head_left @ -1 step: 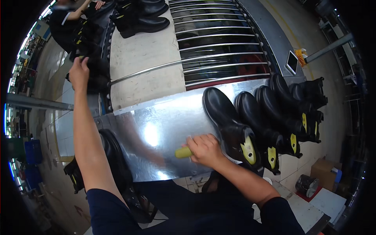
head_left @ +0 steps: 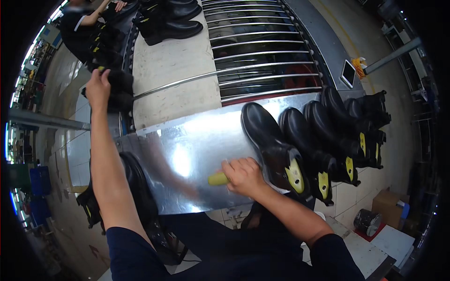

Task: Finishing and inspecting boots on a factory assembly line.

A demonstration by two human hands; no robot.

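At the far left, my left hand (head_left: 98, 90) reaches out with bent fingers on a black boot (head_left: 119, 100) in the row beside the conveyor; its fingers are partly hidden. A bit of yellow shows at the fingertips. My right hand (head_left: 244, 176) is closed round a stubby yellow-green object (head_left: 217, 178), whose rounded end sticks out to the left; the rest is hidden in my fist. Below it is a shiny metal tabletop (head_left: 201, 145). Just right of that hand lies a black boot (head_left: 274, 145) with a yellow inner lining, first of several in a row.
Another black boot (head_left: 138, 187) stands by my left forearm. Beyond the metal top runs a roller conveyor (head_left: 262, 61) with a pale board (head_left: 173, 75) carrying more boots (head_left: 171, 30). A phone-like device (head_left: 348, 73) lies at the right. A co-worker (head_left: 77, 33) is at the far left.
My left hand has shifted slightly to the right, still at the boot. My right hand keeps its grip on the yellow-green object, almost unmoved.
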